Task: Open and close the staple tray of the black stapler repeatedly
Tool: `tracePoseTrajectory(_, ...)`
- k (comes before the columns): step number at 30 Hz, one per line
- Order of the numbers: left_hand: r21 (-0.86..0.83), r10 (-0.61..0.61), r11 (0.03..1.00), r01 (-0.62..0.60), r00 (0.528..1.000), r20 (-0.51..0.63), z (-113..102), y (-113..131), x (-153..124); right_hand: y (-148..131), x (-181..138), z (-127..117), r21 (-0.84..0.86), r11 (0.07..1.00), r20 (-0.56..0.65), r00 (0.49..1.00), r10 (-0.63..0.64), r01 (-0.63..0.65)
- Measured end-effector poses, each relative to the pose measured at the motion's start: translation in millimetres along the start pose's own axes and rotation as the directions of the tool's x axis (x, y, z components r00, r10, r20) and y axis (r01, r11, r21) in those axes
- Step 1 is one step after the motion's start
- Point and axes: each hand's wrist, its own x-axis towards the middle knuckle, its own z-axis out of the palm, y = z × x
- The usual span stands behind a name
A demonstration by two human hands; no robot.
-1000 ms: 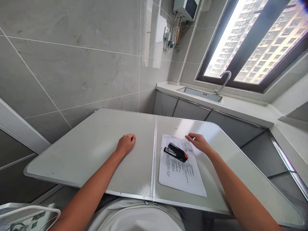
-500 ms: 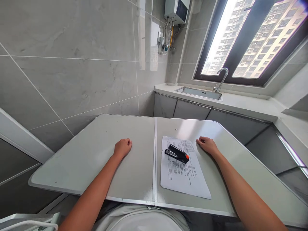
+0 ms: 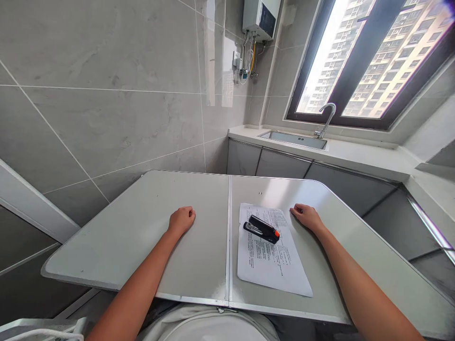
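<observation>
A black stapler [image 3: 262,228] with an orange tip lies on a printed sheet of paper [image 3: 270,263] on the right half of a grey folding table [image 3: 142,237]. My left hand [image 3: 181,220] rests on the table's left half, fingers curled into a loose fist with nothing in it. My right hand [image 3: 307,216] rests knuckles-up on the table just right of the paper's far corner, fingers curled under, holding nothing visible. Neither hand touches the stapler.
A metal seam [image 3: 229,237] runs down the table's middle. Behind stands a grey tiled wall, a counter with a sink [image 3: 295,138] and tap [image 3: 326,118] under a window, and a wall-mounted water heater [image 3: 260,16]. A white object [image 3: 42,329] sits at the bottom left.
My right hand has pulled off the paper's far edge and settled on the table beside it, fingers curling in. My left hand has stayed where it was. The view has shifted slightly.
</observation>
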Motion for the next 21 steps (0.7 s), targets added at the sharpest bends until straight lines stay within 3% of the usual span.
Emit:
tracePoseTrajectory(16,-0.001,0.005,1.0,-0.005,1.0,0.002,-0.2,-0.2,-1.2,-0.6,-0.4,-0.3,-0.04,0.999,0.013,1.0,0.005,-0.005)
tracePoseTrajectory(21,-0.005,-0.001,1.0,0.001,1.0,0.006,-0.4,0.8,-1.1,-32.4,-8.4,1.6,-0.045,0.99,-0.105,0.984,-0.141,0.137)
